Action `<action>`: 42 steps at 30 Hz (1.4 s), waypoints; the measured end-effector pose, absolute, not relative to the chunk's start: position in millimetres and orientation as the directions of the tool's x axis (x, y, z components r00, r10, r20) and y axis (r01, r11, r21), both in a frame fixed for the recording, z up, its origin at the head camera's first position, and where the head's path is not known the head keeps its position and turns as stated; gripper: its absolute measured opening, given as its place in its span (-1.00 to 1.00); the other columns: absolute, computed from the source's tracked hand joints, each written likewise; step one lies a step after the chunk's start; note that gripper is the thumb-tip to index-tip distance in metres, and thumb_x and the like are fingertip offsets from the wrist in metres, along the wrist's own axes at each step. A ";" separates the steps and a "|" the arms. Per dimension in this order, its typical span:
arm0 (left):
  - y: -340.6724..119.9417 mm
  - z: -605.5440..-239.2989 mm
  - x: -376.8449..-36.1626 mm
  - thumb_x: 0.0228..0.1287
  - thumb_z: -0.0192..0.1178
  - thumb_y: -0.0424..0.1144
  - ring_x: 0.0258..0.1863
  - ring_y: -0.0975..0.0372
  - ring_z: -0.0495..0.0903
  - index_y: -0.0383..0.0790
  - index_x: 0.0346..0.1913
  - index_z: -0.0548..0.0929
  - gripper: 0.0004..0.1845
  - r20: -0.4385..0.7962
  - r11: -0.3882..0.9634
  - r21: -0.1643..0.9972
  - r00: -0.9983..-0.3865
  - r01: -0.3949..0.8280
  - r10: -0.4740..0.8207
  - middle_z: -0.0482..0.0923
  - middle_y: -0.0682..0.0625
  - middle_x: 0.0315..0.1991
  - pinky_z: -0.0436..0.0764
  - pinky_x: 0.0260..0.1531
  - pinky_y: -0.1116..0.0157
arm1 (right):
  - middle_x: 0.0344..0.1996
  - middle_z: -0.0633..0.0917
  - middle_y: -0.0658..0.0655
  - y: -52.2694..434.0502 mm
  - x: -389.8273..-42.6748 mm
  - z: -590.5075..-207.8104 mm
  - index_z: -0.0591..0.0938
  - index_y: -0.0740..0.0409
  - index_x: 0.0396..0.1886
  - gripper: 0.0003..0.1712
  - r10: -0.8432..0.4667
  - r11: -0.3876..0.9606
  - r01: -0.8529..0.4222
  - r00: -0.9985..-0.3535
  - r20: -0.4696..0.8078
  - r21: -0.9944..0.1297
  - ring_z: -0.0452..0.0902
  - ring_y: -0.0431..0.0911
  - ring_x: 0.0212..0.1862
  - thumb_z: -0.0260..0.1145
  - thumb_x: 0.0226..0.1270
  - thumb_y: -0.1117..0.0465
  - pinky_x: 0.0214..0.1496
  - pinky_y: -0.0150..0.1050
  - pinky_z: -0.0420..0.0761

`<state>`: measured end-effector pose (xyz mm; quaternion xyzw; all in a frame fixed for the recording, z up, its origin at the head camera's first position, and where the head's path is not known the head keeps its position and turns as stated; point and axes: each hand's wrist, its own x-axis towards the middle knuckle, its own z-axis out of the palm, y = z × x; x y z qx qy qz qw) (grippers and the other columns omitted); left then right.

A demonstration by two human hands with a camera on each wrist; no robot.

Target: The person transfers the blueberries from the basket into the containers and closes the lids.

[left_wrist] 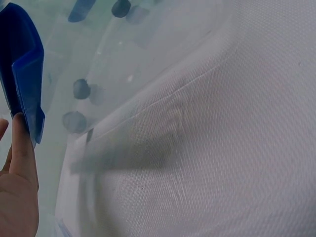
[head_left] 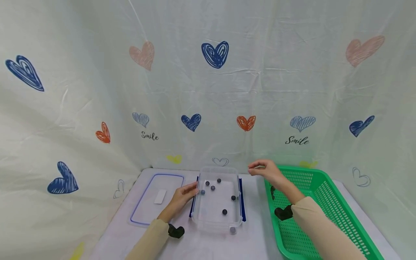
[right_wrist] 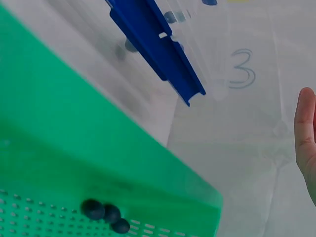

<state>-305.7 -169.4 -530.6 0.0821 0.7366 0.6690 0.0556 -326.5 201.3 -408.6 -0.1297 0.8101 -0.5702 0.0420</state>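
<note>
A clear plastic box (head_left: 217, 218) with blue side latches (head_left: 242, 198) stands at the table's middle, with several dark balls (head_left: 224, 212) in it. My left hand (head_left: 190, 189) rests with straight fingers (left_wrist: 22, 148) against the box's left blue latch (left_wrist: 24, 64). My right hand (head_left: 260, 168) hovers with its fingers drawn together, between the box's far right corner and a green basket (head_left: 321, 195). Whether it pinches anything is hidden. In the right wrist view only one bare finger (right_wrist: 306, 128) shows, beside the right latch (right_wrist: 158, 49).
The box's lid (head_left: 156, 198) lies flat to the left, blue-rimmed with a white label. A few dark balls (right_wrist: 106, 215) lie in the basket (right_wrist: 74, 148). One ball (head_left: 232, 229) sits at the box's near edge. A heart-print cloth (head_left: 208, 90) hangs behind the white table (head_left: 253, 238).
</note>
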 end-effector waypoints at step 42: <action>-168.4 -530.0 -304.4 0.38 0.29 -0.07 0.33 -0.04 0.41 -0.39 0.40 0.40 -0.33 0.016 0.089 0.995 -0.981 0.034 0.196 0.38 -0.31 0.36 0.43 0.30 0.14 | -0.06 0.68 0.30 292.0 -310.5 -475.3 0.61 0.49 0.03 -0.59 -0.109 0.425 -0.096 -0.993 0.054 -0.900 0.65 0.13 -0.04 0.40 0.34 0.25 0.17 0.21 0.56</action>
